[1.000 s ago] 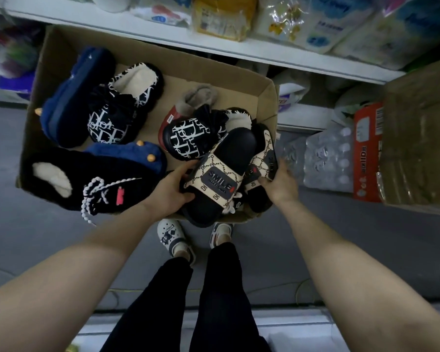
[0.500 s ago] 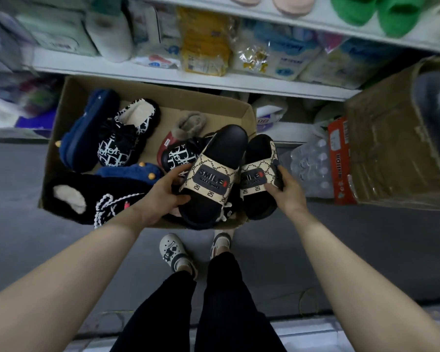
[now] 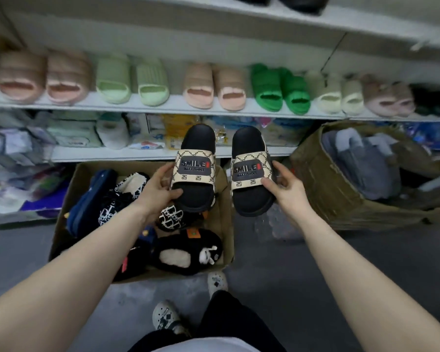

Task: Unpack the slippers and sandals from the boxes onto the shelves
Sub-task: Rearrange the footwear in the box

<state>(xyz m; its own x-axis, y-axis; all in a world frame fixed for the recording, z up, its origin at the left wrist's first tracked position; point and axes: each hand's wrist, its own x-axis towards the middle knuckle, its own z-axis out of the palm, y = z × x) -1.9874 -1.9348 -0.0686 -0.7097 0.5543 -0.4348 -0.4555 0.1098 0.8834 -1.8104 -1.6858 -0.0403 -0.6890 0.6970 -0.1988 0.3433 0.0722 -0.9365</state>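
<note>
Each hand grips one black sandal above the box: left hand on the left sandal, right hand on the right sandal; they look light, stiff-soled, easiest held by the sides

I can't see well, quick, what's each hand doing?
Left hand: holding the left sandal.
Right hand: holding the right sandal.

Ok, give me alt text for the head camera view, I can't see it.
Each hand holds one black SMILE sandal, left hand and right hand, raised over an open box of slippers, facing a shelf lined with pastel and green slides.
</note>
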